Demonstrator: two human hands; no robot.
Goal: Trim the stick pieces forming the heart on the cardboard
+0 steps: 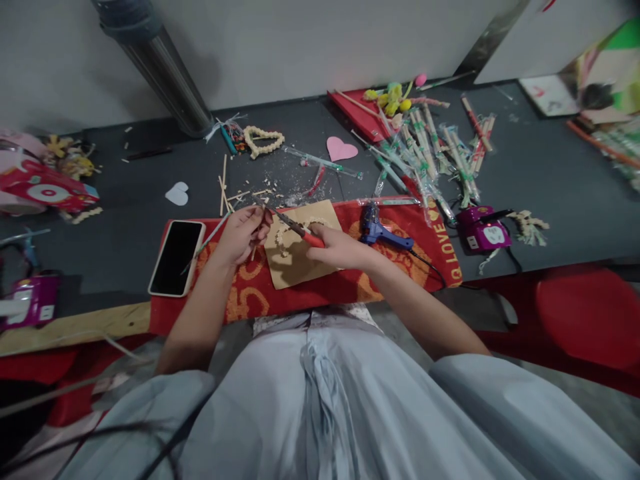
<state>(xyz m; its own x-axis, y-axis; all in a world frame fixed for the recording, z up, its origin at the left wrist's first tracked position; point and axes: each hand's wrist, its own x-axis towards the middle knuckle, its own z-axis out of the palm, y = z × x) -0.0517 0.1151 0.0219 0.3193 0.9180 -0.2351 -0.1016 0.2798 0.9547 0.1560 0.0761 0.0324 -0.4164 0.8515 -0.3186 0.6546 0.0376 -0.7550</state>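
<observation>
My left hand (245, 233) is closed in a pinch near the left edge of a tan sheet of paper (317, 272); what its fingers hold is too small to make out. In my right hand (337, 247) is a red-handled tool (296, 227) with a long dark metal tip. That tip reaches to the fingertips of my left hand. On the paper, partly hidden by the right hand and the tool, lies a curved row of small pale pieces (281, 241). A red and orange towel (260, 300) is spread under the paper.
A phone (176, 259) lies left on the towel, a blue glue gun (385, 233) right. Behind are a pale beaded heart (264, 141), a pink paper heart (341, 149), scattered bits and wrapped stick bundles (425, 147). A purple box (484, 229) stands right, a tall cylinder (165, 73) at the back.
</observation>
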